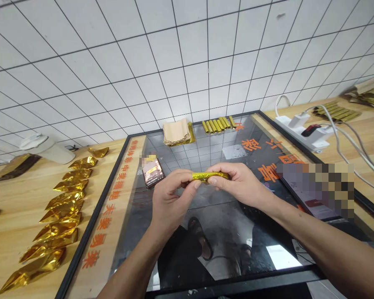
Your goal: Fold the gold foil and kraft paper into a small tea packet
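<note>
L hand (173, 198) & R hand (237, 179) both gripping gold foil roll (202, 176), ctr of frame, over glass top (137, 224).
Risk now: uneven squeeze btwn hands could dent it, or slack pinch poss. lets it unroll & drop.

- the wall (187, 62) behind is covered in pale, glossy tiles, with thin dark joints forming a slanting grid.
- a grey smudge (281, 16) marks one tile high on the right.
- the counter (6, 199) meets the wall, its light wooden top showing long grain.
- a large glass panel (212, 207) lies in the counter, edged by a black frame (89, 224) and lettered with orange characters (267, 173).
- tile lines reflect in the glass; a bright patch (283, 256) shows near its front edge.
- light is soft and whitish.
</note>
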Motion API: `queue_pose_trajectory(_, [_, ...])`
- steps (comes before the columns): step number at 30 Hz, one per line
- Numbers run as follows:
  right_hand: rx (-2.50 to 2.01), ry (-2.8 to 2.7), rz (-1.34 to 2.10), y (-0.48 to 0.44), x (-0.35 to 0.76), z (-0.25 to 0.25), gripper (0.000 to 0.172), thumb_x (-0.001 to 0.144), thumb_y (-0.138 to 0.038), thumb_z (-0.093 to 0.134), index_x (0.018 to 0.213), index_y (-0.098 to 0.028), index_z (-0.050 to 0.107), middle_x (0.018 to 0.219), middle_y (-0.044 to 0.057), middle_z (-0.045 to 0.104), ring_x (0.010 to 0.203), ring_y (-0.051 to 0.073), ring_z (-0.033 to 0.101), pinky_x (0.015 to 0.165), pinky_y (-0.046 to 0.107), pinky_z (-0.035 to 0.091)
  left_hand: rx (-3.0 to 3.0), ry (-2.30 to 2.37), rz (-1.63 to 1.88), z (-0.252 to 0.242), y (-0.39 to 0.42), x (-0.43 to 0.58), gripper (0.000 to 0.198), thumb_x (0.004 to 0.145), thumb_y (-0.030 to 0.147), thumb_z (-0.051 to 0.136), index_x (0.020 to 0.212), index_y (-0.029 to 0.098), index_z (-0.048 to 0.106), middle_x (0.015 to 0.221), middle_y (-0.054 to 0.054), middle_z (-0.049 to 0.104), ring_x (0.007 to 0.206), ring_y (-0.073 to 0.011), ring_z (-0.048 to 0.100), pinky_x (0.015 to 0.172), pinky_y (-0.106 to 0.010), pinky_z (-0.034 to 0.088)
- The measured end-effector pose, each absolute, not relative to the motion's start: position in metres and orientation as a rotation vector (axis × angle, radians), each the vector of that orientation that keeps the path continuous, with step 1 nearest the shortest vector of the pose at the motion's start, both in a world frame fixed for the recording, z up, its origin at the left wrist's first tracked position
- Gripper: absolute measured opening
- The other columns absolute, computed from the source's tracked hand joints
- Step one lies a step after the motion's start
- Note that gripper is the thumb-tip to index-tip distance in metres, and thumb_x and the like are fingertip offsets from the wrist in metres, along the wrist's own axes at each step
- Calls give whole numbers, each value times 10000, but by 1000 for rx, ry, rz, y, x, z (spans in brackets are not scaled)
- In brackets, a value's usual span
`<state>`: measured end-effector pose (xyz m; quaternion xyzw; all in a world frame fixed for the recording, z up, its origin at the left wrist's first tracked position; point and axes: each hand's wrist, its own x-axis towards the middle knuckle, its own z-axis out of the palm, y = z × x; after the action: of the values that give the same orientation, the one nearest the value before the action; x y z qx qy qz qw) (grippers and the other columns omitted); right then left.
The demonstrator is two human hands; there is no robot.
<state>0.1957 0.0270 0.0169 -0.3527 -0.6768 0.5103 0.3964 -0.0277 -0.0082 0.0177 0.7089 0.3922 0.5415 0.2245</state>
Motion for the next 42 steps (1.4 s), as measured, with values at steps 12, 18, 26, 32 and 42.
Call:
queue_pose_trajectory(12, [-790, -1797, 1320, 27, 197, 20, 213, 986, -422, 767, 1000, -214, 811, 900, 21, 725, 799, 178, 600, 727, 307, 474, 2343, 1099, 1514, 31, -15, -21, 152, 970, 56, 681, 939, 204, 674, 893, -23, 753, 807, -137, 717, 730, -249, 577])
queue_pose_trajectory(18, [-840, -1781, 1382, 26, 198, 19, 279, 1000, -486, 757, 1020, -210, 794, 813, 8, 664, 739, 167, 557, 663, 296, 436, 2177, 1237, 1606, 24, -19, -17, 162, 932, 103, 735, 982, 231, 650, 874, 20, 740, 700, -108, 697, 675, -225, 589])
queue_pose_trajectory(26, [-771, -1798, 1408, 24, 196, 19, 277, 1007, -491, 753, 1059, -221, 785, 932, 36, 706, 796, 179, 610, 710, 304, 508, 2034, 1118, 1566, 28, -21, -13, 284, 927, 139, 790, 1171, 244, 691, 889, 25, 735, 719, -106, 674, 684, -219, 579])
queue_pose_trajectory(32, [-663, -1963, 1220, 27, 198, 16, 242, 1001, -296, 763, 1243, -292, 753, 1152, 38, 739, 1047, 223, 681, 941, 357, 533, 2379, 1008, 1505, 28, -25, -10, 201, 973, 91, 713, 1124, 216, 672, 920, -8, 738, 783, -132, 693, 713, -239, 568])
queue_pose_trajectory(42, [-618, -2034, 1180, 24, 192, 17, 246, 1018, -260, 717, 1261, -290, 737, 1188, 43, 747, 1094, 229, 696, 994, 385, 534, 2426, 1009, 1452, 22, -26, -5, 167, 967, 77, 646, 1043, 225, 662, 929, -8, 762, 799, -147, 723, 719, -253, 565])
